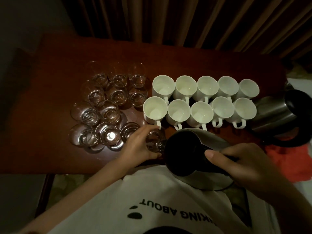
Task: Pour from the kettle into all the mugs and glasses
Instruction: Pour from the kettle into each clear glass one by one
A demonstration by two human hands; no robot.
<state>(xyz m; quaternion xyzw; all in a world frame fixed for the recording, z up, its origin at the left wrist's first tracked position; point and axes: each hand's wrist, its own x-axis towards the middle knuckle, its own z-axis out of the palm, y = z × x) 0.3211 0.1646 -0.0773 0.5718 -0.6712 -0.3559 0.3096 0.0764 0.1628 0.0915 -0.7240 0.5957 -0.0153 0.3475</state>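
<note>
Table: dark reddish wood, dimly lit, carrying all the vessels.
Glasses: a cluster of clear tumblers on the left half of the table, standing upright and close together, several touching. Most show clear liquid low in the bowl; the exact level in the far ones cannot be told in this light.
Left hand: fingers and thumb curled round the sides of one glass, gripping it.
Held glass: at the near edge of the table, just right of the cluster and in front of the mugs. Clear liquid shows inside it, disturbed at the side next to the kettle's mouth.
Mugs: ten white mugs in two rows of five, right of the glasses, upright, handles toward the person, rims nearly touching. Their insides look pale and bare; whether any liquid lies in them cannot be told.
Kettle: steel body with a dark top, tilted toward the held glass, its mouth right at that glass's rim.
Right hand: wrapped round the kettle's handle, thumb laid along the top, clasping it.
Second kettle: steel with a dark handle, at the right end of the table beside the mugs. Contents not visible.
Shirt: white with dark lettering, at the near edge.
</note>
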